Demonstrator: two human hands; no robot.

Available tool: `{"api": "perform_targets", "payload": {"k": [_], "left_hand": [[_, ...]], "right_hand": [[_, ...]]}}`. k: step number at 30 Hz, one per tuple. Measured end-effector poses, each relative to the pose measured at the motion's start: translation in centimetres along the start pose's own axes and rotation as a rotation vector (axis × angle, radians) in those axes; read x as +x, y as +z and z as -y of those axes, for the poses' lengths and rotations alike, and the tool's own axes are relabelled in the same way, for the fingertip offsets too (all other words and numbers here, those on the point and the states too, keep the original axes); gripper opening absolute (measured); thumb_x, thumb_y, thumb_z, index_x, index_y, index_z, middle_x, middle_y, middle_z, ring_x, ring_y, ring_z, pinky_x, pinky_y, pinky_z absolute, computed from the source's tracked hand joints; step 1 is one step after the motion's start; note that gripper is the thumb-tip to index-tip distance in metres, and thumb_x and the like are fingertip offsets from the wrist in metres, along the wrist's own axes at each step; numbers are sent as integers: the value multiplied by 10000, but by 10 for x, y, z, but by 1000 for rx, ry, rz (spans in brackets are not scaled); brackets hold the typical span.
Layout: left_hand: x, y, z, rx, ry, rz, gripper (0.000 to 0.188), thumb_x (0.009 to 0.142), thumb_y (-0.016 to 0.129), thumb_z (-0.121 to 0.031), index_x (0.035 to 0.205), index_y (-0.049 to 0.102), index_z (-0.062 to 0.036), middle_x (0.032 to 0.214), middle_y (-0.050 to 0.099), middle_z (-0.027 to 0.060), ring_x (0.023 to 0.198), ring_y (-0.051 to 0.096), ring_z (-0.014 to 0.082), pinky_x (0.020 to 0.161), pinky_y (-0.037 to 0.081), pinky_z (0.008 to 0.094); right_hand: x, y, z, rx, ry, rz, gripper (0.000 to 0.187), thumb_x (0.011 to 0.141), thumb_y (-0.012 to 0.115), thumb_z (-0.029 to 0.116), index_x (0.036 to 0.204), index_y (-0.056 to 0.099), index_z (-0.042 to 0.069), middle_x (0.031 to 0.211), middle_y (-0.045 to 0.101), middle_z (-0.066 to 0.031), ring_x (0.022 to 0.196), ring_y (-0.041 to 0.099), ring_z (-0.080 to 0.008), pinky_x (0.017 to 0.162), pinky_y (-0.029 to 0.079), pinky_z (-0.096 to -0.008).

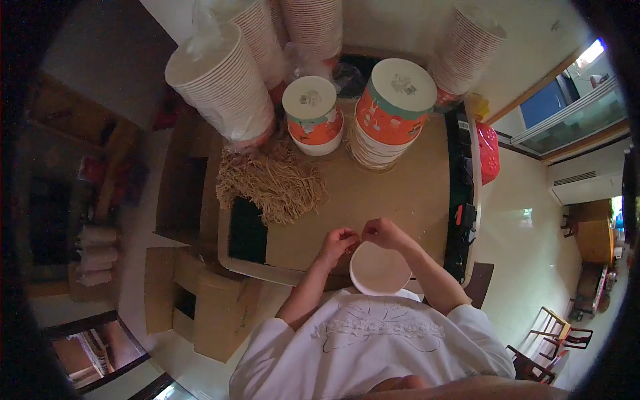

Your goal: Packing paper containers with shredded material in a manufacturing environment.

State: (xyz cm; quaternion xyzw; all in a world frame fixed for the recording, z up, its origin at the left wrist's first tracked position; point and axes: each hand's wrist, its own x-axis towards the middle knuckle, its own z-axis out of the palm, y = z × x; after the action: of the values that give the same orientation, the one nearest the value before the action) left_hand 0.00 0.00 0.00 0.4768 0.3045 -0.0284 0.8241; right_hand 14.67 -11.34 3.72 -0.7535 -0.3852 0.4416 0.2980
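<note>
Paper tub (381, 269) looks light, crushable, best held by its rim (381, 293); left fingers (349, 236) and right fingers (375, 229) seem pinched, contents unclear.

No text is legible, including print (311, 98) on upturned cups (395, 109).

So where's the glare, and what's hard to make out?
Head view: glare at the upper-right light, pale reflection on the floor; head view: left side dim and grainy, corners black; head view: white tub shows little inner detail.
</note>
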Motion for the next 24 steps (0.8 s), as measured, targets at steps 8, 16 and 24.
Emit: {"api": "perform_targets", "payload": {"k": [8,16,24], "left_hand": [[6,-6,12,-12,-42,-74,145,789,559,-137,896,578,-40,808,599,53,708,574,146,625,464,260],[-1,0,-3,-234,-102,-162,199,851,482,-182,935,592,-39,795,612,45,680,585,118,583,483,232],[-7,-3,-6,-136,-96,-12,167,781,565,-130,912,588,-30,869,607,47,802,578,145,712,464,261]], "right_hand": [[4,3,12,-113,-78,-7,143,697,603,177,763,604,51,700,603,-111,641,585,-213,576,459,-314],[5,8,10,-166,-17,-133,140,680,611,165,755,602,48,694,600,-123,638,590,-232,580,465,-323],[1,5,14,-76,38,-112,144,683,612,174,756,604,50,686,606,-112,641,594,-219,584,465,-318]]}}
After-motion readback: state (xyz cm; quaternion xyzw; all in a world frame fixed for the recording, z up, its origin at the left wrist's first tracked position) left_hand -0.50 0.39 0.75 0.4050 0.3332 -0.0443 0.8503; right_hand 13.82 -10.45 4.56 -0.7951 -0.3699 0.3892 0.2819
